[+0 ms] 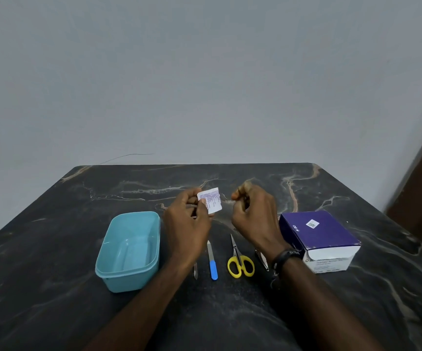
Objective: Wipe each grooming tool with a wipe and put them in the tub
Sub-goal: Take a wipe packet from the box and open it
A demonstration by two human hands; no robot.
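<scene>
1. Left hand pinches a wipe sachet between thumb and fingers, held above the middle of the surface. Right hand sits just beside it with fingers curled together – whether it holds a torn strip I cannot tell, too blurred.
2. Tub stands open toward the left edge of the surface, nothing visible inside. Judging by that, no tool is wiped yet.
3. Risks: a poor tear could rip the wipe along with the sachet; a forearm sweeping low could knock a tool, since both arms cross right over the row; a damp wipe on the scissor tips could snag.
4. Count – one tub, one sachet, one purple box near the right edge, four tools in a row toward the near edge: metal tool partly under the left forearm, blue-handled file, yellow-handled scissors, and a metal tool, probably a nail clipper, by the right wrist.
</scene>
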